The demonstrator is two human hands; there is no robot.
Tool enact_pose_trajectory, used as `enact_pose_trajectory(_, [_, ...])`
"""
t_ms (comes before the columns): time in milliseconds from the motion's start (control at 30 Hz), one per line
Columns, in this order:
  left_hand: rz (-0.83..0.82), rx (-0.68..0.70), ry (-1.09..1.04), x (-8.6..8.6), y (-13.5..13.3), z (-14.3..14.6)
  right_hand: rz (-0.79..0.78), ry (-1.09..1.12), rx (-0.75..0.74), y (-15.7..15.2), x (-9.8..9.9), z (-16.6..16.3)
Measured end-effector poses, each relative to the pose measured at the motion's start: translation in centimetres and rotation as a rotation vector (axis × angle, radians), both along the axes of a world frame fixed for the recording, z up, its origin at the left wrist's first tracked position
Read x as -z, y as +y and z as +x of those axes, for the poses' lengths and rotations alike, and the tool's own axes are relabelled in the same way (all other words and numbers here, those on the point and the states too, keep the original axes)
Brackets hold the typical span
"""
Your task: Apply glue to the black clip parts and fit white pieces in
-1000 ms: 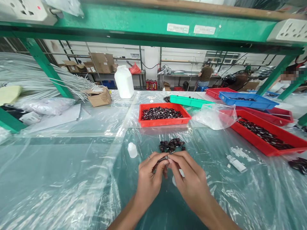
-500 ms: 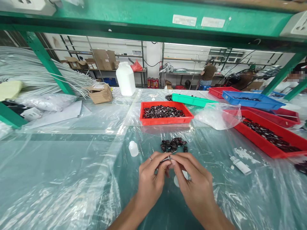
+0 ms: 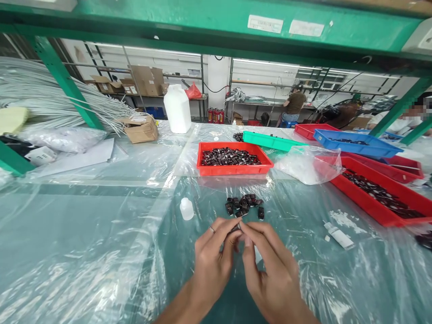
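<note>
My left hand, with a ring on one finger, pinches a small dark part between thumb and fingertips. Fingers mostly cover the part, so its exact kind cannot be made out. At its right end, the fingertips of my right hand are pressed against it, closed. Just beyond my fingers lies a loose pile of small glossy black parts, with one black part a little apart. Partly hidden behind my right hand is something white on the plastic-covered table.
A small white bottle stands left of the pile. Behind it sits a red tray full of black parts. To the right are a clear bag, a white tube, white bits and another red tray. A green beam crosses overhead.
My right thumb has dropped slightly away from the part, while the right index fingertip stays against it. Both hands sit slightly lower in view; the camera has shifted a little.
</note>
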State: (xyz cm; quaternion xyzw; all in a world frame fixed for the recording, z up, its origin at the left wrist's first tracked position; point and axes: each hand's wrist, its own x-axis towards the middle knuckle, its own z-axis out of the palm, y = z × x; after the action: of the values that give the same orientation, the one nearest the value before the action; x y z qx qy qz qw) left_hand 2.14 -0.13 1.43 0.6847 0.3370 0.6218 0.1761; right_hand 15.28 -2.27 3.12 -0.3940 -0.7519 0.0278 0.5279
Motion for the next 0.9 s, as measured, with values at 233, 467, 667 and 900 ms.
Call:
enact_pose_trajectory(233, [-0.004,-0.019,-0.011,0.5,-0.1,0.0,-0.161,0.086,-0.133,0.4,-1.0,0.2])
enact_pose_trajectory(467, [-0.157,-0.017,-0.004,0.5,0.7,-0.3,-0.392,0.14,-0.346,2.0,-2.2,2.2])
enact_pose_trajectory(667, [-0.534,-0.09,-0.066,1.3,3.3,-0.4,-0.346,0.166,-0.185,5.2,-1.3,9.0])
enact_pose_trajectory(900, [-0.695,-0.221,0.004,-0.7,14.1,2.7,-0.29,0.141,-0.078,8.0,1.9,13.1])
